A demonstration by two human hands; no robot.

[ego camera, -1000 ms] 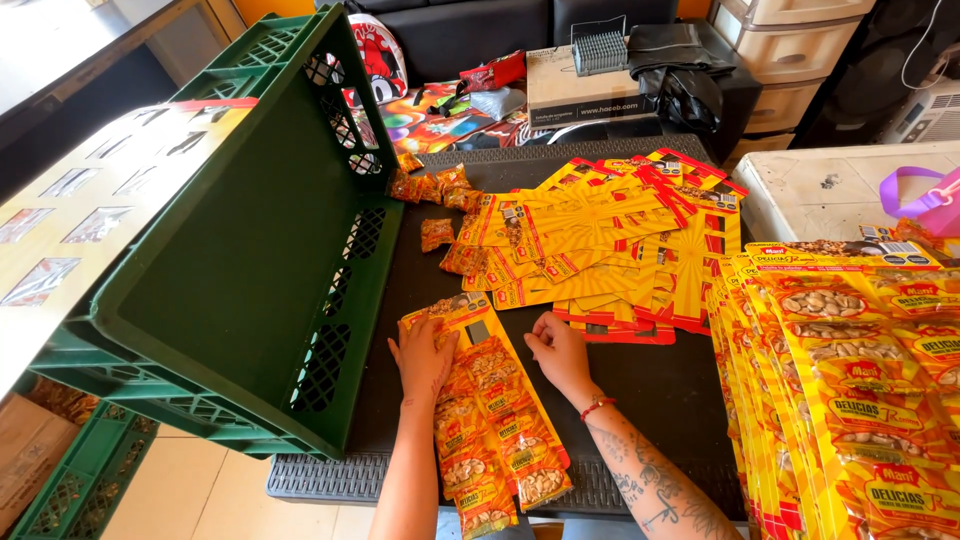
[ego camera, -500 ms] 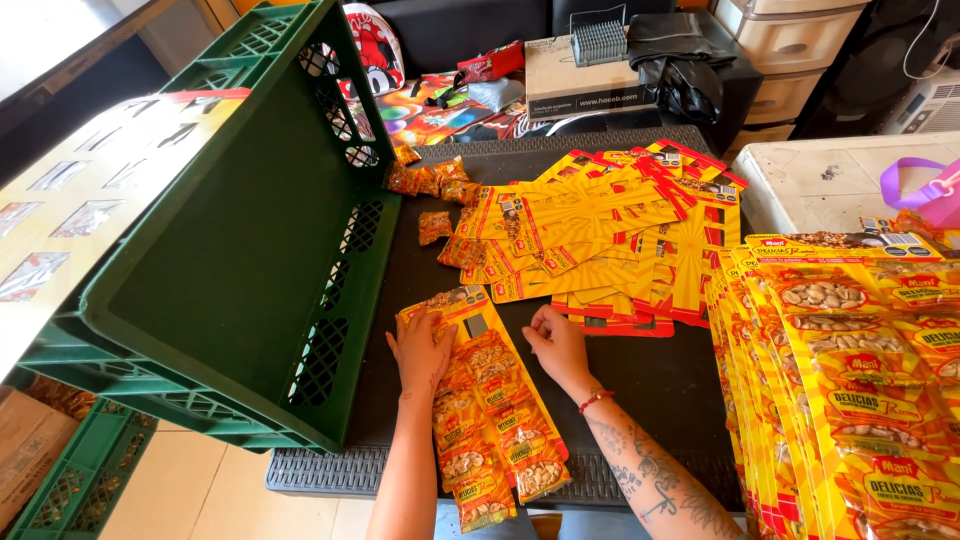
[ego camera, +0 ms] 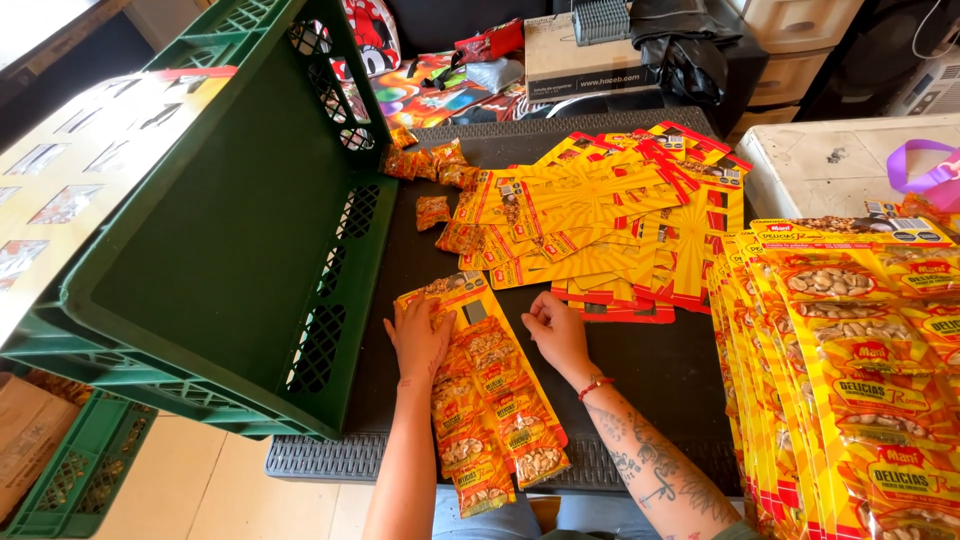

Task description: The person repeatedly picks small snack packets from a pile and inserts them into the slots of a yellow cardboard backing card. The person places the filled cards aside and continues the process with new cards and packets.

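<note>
- One yellow display card (ego camera: 487, 385) lies at the near edge of the black worktop (ego camera: 690, 370), slanting toward the person, with two columns of small peanut packets fixed along it; about five packets show in each column.
- The left hand (ego camera: 420, 338) lies flat and open on the card's upper left part, fingers spread over the packets.
- The right hand (ego camera: 556, 330) is loosely curled, fingertips touching the card's right edge; it grips nothing that I can see.
- One fan of empty yellow cards (ego camera: 600, 225) covers the worktop's middle; too overlapped to count.
- Roughly seven loose packets (ego camera: 432, 211) sit near the far left corner.
- One stack of filled cards (ego camera: 850, 370) fills the right edge.
- One tilted green crate (ego camera: 230, 250) stands along the left edge.
</note>
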